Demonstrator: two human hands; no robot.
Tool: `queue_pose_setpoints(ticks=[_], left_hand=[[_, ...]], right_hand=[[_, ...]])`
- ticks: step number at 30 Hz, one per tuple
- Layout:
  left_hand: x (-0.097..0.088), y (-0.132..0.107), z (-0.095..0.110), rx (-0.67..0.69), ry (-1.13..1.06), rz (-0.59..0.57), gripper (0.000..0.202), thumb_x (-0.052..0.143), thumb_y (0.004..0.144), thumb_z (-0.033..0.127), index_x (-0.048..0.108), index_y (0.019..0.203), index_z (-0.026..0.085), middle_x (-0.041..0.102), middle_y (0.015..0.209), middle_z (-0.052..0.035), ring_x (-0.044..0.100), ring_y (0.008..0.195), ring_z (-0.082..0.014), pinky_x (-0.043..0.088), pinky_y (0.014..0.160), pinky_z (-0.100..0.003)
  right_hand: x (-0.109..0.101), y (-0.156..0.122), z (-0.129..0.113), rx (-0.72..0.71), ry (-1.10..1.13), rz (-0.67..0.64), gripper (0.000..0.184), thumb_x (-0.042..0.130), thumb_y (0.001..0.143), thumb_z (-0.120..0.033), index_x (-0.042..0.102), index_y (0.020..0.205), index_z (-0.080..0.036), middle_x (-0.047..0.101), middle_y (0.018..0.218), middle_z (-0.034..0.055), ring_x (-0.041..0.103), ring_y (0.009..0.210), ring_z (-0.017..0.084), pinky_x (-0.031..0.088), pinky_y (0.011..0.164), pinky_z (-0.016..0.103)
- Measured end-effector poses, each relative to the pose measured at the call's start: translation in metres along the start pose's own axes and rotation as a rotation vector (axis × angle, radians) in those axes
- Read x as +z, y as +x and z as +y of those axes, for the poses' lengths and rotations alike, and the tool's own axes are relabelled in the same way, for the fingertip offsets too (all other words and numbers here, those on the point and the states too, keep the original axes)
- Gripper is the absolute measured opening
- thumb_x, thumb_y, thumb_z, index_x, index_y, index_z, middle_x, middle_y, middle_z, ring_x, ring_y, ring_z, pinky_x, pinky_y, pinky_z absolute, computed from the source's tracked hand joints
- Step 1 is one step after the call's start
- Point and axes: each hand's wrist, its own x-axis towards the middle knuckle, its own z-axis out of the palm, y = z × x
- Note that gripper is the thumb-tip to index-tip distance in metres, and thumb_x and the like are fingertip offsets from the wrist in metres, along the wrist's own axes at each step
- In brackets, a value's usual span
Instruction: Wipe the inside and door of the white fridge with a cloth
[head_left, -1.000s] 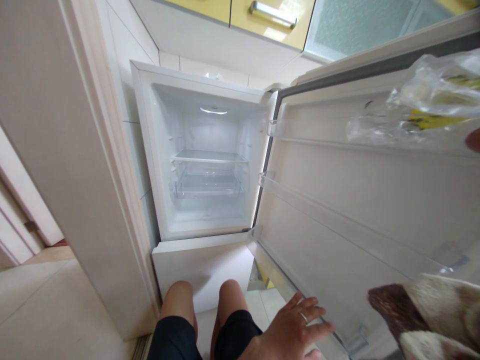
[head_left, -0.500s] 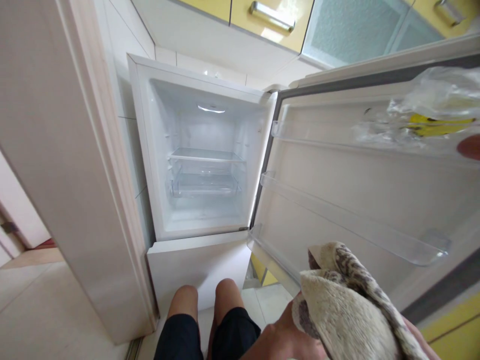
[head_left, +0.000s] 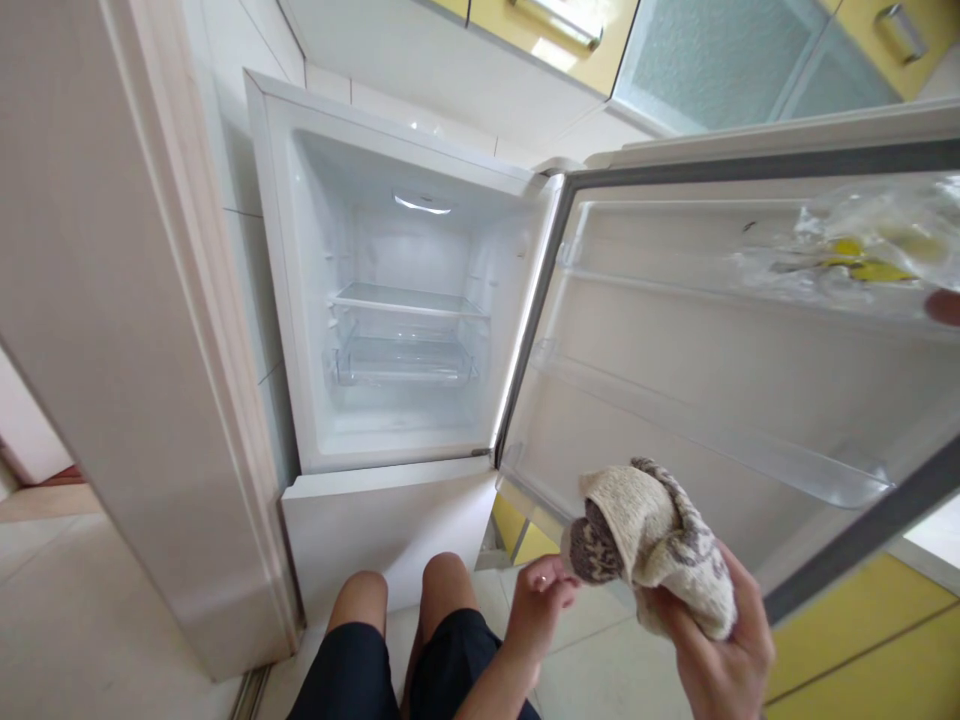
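My right hand (head_left: 724,655) is closed around a bunched beige and brown knitted cloth (head_left: 660,535), held low in front of the open fridge door (head_left: 675,390). My left hand (head_left: 540,600), with a ring on one finger, has its fingers curled, and its fingertips meet at the cloth's dark end. Both hands hover just below the door's lowest clear shelf (head_left: 712,445). The white fridge compartment (head_left: 300,300) is lit, with a glass shelf (head_left: 409,300) and a clear drawer (head_left: 405,360) inside it.
A clear plastic bag (head_left: 862,250) with yellow items lies in the door's top shelf, with a pinkish fingertip-like shape (head_left: 943,306) at the frame edge beside it. My bare knees (head_left: 360,605) face the shut lower fridge door (head_left: 390,530). A pale wall panel (head_left: 112,300) stands left; yellow cabinets (head_left: 862,640) right.
My left hand left the bottom door shelf and came up under the cloth. The cloth swung in from the lower right to the middle, and my right hand now grips it.
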Motion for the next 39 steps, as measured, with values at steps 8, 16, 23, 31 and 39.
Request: queue_pose_setpoints(ticks=[8, 16, 23, 31, 39], left_hand=[[-0.022, -0.063, 0.045, 0.42, -0.031, 0.372, 0.049, 0.074, 0.077, 0.054, 0.08, 0.11, 0.019, 0.077, 0.118, -0.0156, 0.072, 0.091, -0.0251, 0.058, 0.079, -0.034], [0.014, -0.086, 0.051, 0.521, 0.041, 0.097, 0.094, 0.073, 0.082, 0.05, 0.032, 0.163, 0.027, 0.044, 0.165, -0.0128, 0.043, 0.152, -0.0334, 0.043, 0.12, -0.043], [0.0, -0.074, 0.078, 0.379, -0.237, 0.173, 0.107, 0.091, 0.06, 0.041, 0.04, 0.153, 0.038, 0.057, 0.154, -0.0098, 0.057, 0.141, -0.0363, 0.052, 0.114, -0.047], [-0.031, -0.071, 0.085, 0.275, -0.402, 0.199, 0.086, 0.097, 0.056, 0.042, 0.062, 0.134, 0.034, 0.075, 0.125, -0.0084, 0.069, 0.124, -0.0362, 0.059, 0.103, -0.05], [-0.065, -0.048, 0.09, 0.206, -0.529, 0.303, 0.055, 0.085, 0.063, 0.05, 0.076, 0.112, 0.027, 0.081, 0.099, -0.0095, 0.068, 0.125, -0.0392, 0.059, 0.103, -0.055]], right_hand=[[0.058, -0.003, -0.021, -0.173, 0.062, -0.16, 0.048, 0.076, 0.084, -0.044, 0.067, 0.123, -0.018, 0.073, 0.111, 0.0105, 0.071, 0.096, 0.028, 0.059, 0.081, 0.04], [0.089, -0.027, -0.04, -0.358, 0.018, -0.378, 0.054, 0.065, 0.091, -0.029, 0.055, 0.144, -0.027, 0.059, 0.141, 0.0137, 0.062, 0.127, 0.031, 0.058, 0.102, 0.047], [0.079, -0.045, -0.055, -0.609, -0.109, -0.656, 0.068, 0.06, 0.094, -0.027, 0.039, 0.159, -0.024, 0.037, 0.164, 0.0189, 0.045, 0.147, 0.038, 0.053, 0.11, 0.054], [0.061, -0.039, -0.08, -0.778, -0.004, -0.84, 0.074, 0.058, 0.091, -0.018, 0.032, 0.16, -0.02, 0.045, 0.162, 0.0139, 0.027, 0.157, 0.033, 0.038, 0.122, 0.057], [0.027, -0.021, -0.081, -0.743, 0.124, -0.973, 0.069, 0.058, 0.101, -0.023, 0.028, 0.164, -0.022, 0.055, 0.154, 0.0111, 0.051, 0.144, 0.022, 0.049, 0.115, 0.033]])
